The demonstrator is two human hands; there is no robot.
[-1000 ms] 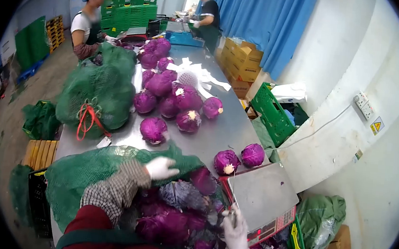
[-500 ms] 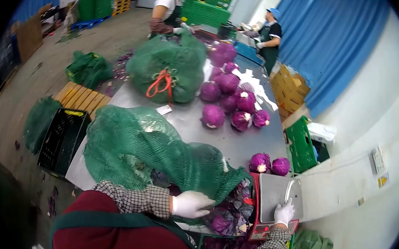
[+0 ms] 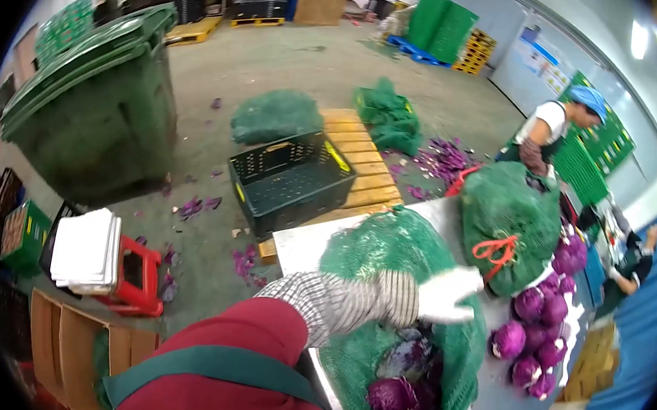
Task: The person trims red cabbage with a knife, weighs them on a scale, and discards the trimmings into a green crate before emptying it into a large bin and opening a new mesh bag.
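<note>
My left hand (image 3: 448, 295), in a white glove, reaches over the green mesh bag (image 3: 391, 246) lying on the metal table. Its fingers look apart, though slightly blurred, and I see nothing held in them. Below the hand the bag's mouth gapes, showing purple cabbages (image 3: 393, 402) and dark outer leaves inside. A second, full mesh bag (image 3: 511, 221) with a red tie stands just beyond my fingers. Loose trimmed purple cabbages (image 3: 509, 339) are grouped on the table to the right. My right hand is out of view.
A black crate (image 3: 291, 182) sits by a wooden pallet (image 3: 360, 157) left of the table. Further left are a green wheeled bin (image 3: 94, 114) and a red stool (image 3: 134, 278). Leaf scraps litter the floor. Two co-workers (image 3: 546, 130) stand at the far end.
My view has swung left, so the scale and my right hand have left the picture. My left hand has moved from the near table edge to above the bag, whose opening now shows cabbages.
</note>
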